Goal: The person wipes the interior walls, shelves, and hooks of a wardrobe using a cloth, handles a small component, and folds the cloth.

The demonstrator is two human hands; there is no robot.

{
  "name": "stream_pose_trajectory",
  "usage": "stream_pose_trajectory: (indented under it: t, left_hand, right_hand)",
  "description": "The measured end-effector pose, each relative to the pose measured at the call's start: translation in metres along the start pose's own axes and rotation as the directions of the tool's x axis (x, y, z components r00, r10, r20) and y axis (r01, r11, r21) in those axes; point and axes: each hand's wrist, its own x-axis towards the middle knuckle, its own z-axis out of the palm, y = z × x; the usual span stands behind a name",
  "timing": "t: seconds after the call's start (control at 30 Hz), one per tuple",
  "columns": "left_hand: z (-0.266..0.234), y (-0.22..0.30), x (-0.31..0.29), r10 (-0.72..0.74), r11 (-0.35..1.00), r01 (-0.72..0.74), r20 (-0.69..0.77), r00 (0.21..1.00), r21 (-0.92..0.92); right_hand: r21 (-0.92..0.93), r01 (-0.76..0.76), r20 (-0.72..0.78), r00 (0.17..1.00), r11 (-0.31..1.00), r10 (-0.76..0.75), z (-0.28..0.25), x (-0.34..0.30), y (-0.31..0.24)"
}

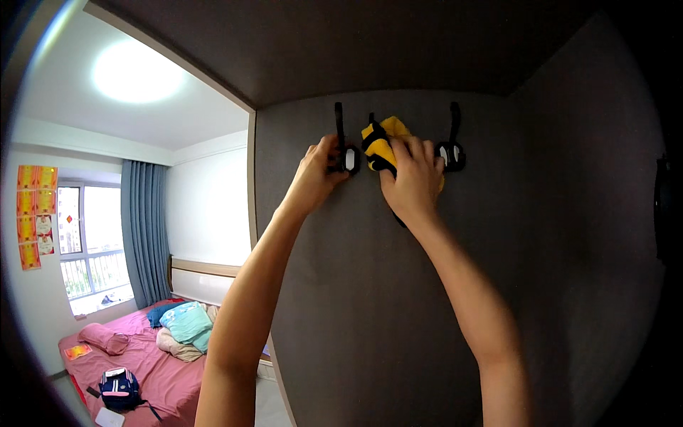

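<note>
My left hand [313,174] is raised against the dark panel, its fingers curled round the left side of a black hook [349,160] with a white oval face and an upright black strip above it. To its right, my right hand [414,174] grips a bunched yellow-and-black cloth item [379,146]; its exact kind does not show. Just beyond those fingers is a similar black hook [454,155], also with a pale oval face. A short black tip behind the cloth is mostly covered.
The dark cabinet interior surrounds my hands, with its top panel [384,50] overhead and a pale edge strip [252,178] at left. Past that edge stands a bed [142,334] with pillows, a dark blue backpack [119,388] and a white flat object [109,418]. A blue-grey curtain [146,228] hangs by the window.
</note>
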Motion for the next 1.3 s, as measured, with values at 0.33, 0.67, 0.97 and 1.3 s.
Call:
stream_pose_trajectory:
  t: [0.33,0.67,0.97,1.3]
  left_hand:
    - [0.001,-0.014,0.001,-0.020,0.996,0.018,-0.023,1.000,-0.087]
    - [0.001,-0.017,-0.017,-0.120,0.897,0.005,-0.233,0.965,-0.442]
    - [0.003,-0.047,-0.081,0.015,-0.114,0.008,0.007,1.000,-0.993]
    - [0.025,-0.035,-0.156,-0.156,-0.527,-0.152,-0.081,0.984,-0.836]
  right_hand:
    - [0.054,0.004,0.032,0.999,0.999,-0.006,-0.009,-0.020,-0.002]
    - [0.106,-0.044,-0.030,0.998,0.993,0.047,-0.004,-0.040,0.003]
    - [0.255,-0.013,-0.113,0.993,0.967,0.043,0.006,-0.039,0.020]
    - [0.503,0.249,-0.010,0.959,0.828,-0.282,-0.033,-0.026,-0.070]
